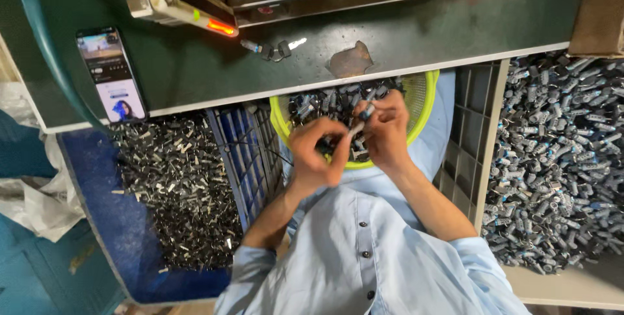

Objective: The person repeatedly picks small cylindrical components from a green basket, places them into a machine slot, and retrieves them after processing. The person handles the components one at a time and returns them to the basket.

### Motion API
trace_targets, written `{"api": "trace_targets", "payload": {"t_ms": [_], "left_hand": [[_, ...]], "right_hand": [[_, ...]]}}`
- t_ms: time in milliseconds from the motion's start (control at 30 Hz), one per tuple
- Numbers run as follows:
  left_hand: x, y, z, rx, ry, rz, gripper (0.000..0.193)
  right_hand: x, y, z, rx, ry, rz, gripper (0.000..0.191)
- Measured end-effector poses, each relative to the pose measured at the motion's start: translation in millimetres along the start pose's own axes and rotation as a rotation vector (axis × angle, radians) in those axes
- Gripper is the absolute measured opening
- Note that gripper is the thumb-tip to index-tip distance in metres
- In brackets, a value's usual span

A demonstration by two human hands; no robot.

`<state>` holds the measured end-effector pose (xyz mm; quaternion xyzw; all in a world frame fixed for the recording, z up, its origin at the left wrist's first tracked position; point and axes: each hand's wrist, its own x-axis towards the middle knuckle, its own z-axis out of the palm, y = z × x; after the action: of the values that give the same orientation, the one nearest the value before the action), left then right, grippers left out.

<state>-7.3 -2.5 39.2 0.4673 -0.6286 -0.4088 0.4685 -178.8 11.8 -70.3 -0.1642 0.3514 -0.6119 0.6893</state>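
Observation:
My left hand (318, 149) and my right hand (387, 134) meet over a yellow-green basket (426, 104) on my lap, full of small dark cylindrical parts. Between the fingertips of both hands is one small part (361, 120), a grey piece with a dark blue-banded end. My right hand pinches its upper end, my left hand pinches the lower end. Both arms are in light blue sleeves.
A blue crate (140, 237) at the left holds several small metal pieces. A grey crate (471, 133) and a heap of blue-banded parts (559, 159) lie at the right. On the green bench (416, 32) are a lit phone (112, 75), keys (273, 49) and a machine with red lights (221, 27).

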Motion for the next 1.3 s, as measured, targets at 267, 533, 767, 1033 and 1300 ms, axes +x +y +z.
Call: {"api": "trace_targets", "payload": {"t_ms": [267, 533, 767, 1033, 1300], "left_hand": [[-14.6, -29.6, -16.7, -0.095, 0.125, -0.314, 0.013], [-51.3, -66.4, -6.7, -0.670, -0.034, -0.318, 0.049], [-55.1, -77.4, -6.6, -0.606, -0.008, -0.395, 0.047], [-25.5, -61.7, -10.8, -0.632, 0.018, -0.258, 0.024], [-14.5, -44.8, 9.0, -0.398, -0.027, -0.229, 0.025]], "right_hand": [[53.6, -55.1, 43.7, -0.278, -0.153, -0.315, 0.034], [169.1, -126.9, 127.5, -1.438, -0.440, -1.273, 0.030], [162.1, -146.8, 154.8, -1.338, -0.589, -0.979, 0.030], [52.9, -97.7, 89.4, -1.092, -0.481, -0.799, 0.034], [-17.7, 1.0, 11.6, -0.585, -0.108, -0.308, 0.013]]}}
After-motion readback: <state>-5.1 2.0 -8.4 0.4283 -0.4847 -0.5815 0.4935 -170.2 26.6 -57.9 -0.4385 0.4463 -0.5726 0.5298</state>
